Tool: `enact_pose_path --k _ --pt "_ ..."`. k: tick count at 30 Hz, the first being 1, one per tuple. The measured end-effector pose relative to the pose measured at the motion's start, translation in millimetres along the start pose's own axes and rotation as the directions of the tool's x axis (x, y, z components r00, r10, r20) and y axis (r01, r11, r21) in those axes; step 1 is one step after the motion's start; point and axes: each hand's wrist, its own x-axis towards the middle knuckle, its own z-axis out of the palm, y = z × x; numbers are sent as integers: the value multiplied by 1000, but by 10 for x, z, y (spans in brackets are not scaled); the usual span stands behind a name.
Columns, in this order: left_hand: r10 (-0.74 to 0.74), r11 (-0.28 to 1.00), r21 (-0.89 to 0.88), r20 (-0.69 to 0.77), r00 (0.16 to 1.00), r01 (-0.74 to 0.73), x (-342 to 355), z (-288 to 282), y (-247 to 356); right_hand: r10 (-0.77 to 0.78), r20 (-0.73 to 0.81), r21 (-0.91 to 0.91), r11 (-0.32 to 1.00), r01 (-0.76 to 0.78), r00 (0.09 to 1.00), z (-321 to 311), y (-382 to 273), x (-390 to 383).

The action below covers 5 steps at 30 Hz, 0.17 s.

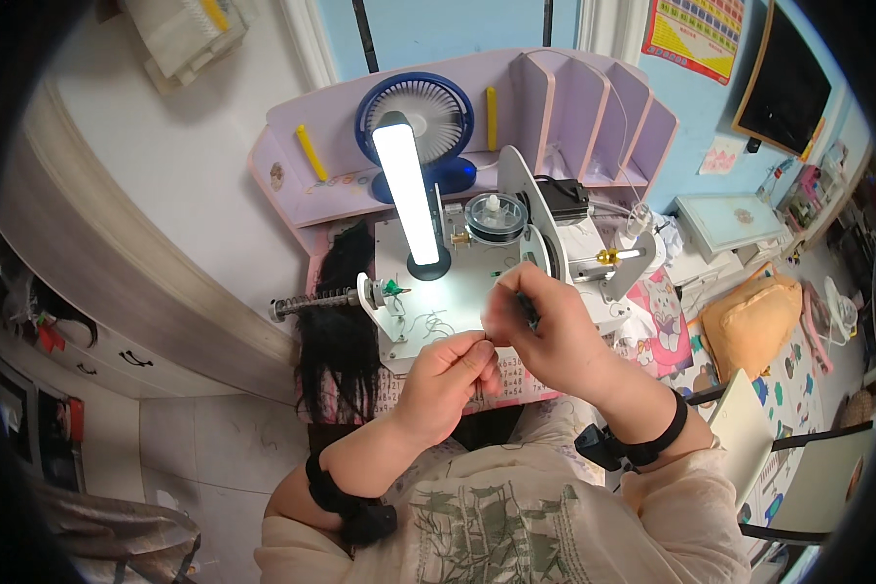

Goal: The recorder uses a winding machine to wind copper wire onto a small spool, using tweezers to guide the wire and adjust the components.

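My left hand (445,382) is closed in a pinch in front of the white machine's base plate (414,352). Whatever its thumb and forefinger hold is too small to make out. Just right of it and a little higher, my right hand (555,331) has its fingers curled, partly smeared by motion. A dark bit shows among them, its kind hidden. On the machine sit a spool of dark thread (496,219) and a spring-loaded rod (321,300) with a green clip-like piece (393,288) at its end. Long black hair strands (339,341) hang over the table's left side.
A lit lamp (409,195) stands on the plate before a blue fan (416,117). Behind rises a lilac shelf (307,200) with dividers. A yellow-handled screwdriver (608,257) lies at the machine's right. Further right are an orange cushion (752,316) and a folding chair (740,419).
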Motion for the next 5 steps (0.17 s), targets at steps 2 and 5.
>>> enact_pose_path --k 2,5 --pt "-117 981 -144 109 987 132 -8 -52 73 1 -5 1 1000 -1 1000 12 37 -20" --pt "-103 961 -245 98 990 125 -15 -126 24 11 -35 -40 999 -12 999 44 49 -89"
